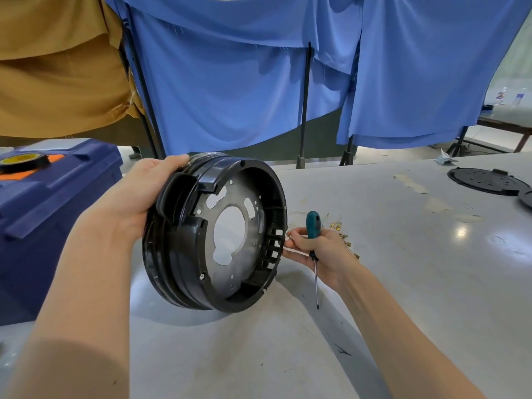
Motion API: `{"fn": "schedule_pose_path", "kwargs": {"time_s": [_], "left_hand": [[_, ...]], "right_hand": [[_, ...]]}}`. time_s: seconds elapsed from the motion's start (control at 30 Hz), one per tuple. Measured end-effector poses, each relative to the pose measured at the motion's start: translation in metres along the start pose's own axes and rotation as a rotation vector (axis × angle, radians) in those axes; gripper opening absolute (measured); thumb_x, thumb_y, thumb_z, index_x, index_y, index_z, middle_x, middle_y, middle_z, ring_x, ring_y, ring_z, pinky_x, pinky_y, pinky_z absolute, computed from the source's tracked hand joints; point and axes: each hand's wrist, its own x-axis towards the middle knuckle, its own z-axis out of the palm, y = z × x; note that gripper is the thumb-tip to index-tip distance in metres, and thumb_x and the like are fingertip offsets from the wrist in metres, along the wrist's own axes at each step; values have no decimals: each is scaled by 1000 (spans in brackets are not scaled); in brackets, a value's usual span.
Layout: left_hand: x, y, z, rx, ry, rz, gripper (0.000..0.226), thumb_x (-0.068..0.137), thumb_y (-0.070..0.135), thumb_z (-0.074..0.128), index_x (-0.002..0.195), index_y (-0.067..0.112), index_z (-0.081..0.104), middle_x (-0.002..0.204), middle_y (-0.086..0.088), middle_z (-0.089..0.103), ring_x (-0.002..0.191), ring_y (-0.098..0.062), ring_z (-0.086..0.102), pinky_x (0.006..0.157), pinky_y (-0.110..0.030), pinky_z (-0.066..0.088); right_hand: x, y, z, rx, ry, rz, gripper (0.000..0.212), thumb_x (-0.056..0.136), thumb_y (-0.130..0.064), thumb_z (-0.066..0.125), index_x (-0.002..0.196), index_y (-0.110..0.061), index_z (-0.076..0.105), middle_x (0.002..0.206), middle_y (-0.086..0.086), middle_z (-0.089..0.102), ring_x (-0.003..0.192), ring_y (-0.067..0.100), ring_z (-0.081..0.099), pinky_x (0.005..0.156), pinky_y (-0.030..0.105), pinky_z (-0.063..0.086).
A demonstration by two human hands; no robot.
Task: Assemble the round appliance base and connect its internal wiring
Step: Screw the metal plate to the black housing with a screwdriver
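Observation:
A round black appliance base (178, 254) stands tilted on its edge on the grey table (403, 283), open side facing right, with a grey metal plate (239, 257) inside. My left hand (135, 194) grips its upper left rim. My right hand (319, 251) holds a teal-handled screwdriver (313, 226), shaft pointing down, with the fingers touching the slotted right side of the base. Thin wires with brass terminals (342, 231) lie on the table behind my right hand.
A dark blue toolbox (57, 203) stands at the left with a roll of black tape (23, 162) on its lid. A black round cover (486, 181) lies at the far right. Blue and tan cloths hang behind the table.

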Motion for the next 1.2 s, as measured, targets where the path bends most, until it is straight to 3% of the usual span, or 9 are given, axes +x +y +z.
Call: {"fn": "schedule_pose_path", "kwargs": {"time_s": [0.13,0.27,0.43,0.57,0.77,0.93,1.07,1.2], "left_hand": [[-1,1,8,17,-5,11,33,93,36,60,71,12,67,63,-4,59,51,-13,56,50,-21,47],[-3,2,21,63,-32,56,35,95,35,57,93,2,68,62,-7,59,49,-15,55,47,-20,48],[-8,3,27,51,-35,78,36,97,34,56,82,3,69,57,-6,61,43,-13,55,42,-16,47],[-10,3,28,41,-49,79,38,97,34,55,90,-1,69,61,-10,61,46,-15,55,44,-19,47],[-16,3,29,64,-60,75,41,97,37,55,77,4,70,63,-12,64,48,-16,58,45,-21,50],[-20,4,29,67,-81,68,45,97,38,54,82,-2,71,71,-16,66,53,-19,61,48,-23,52],[-23,4,30,70,-98,81,46,97,36,54,87,-6,68,72,-16,66,55,-19,61,50,-23,53],[-24,5,31,54,-115,85,46,97,35,54,86,-8,66,70,-16,65,55,-20,60,50,-24,53]], "right_hand": [[-5,-4,1,-167,117,-127,8,87,10,64,94,9,63,79,18,63,72,23,68,66,35,61],[-20,-25,8,-250,150,-306,1,87,8,64,87,7,64,70,15,67,57,20,66,52,26,55],[-49,-50,32,41,-87,-407,11,85,5,66,77,-2,66,70,13,70,60,18,67,61,21,56],[-60,-59,54,82,-160,-473,3,81,0,69,79,0,66,72,13,71,61,17,67,62,20,56],[-64,-59,74,-34,-78,-558,10,87,0,66,77,0,64,65,9,66,53,17,61,52,23,52],[-62,-51,78,-87,36,-585,17,89,-3,66,73,-4,63,56,3,63,49,17,55,44,22,44],[-61,-47,78,-76,56,-593,17,90,-5,66,73,-7,64,56,3,63,50,17,55,48,24,47],[-60,-49,75,-74,36,-536,18,89,-8,68,71,-6,63,54,5,62,44,16,48,40,21,41]]}}
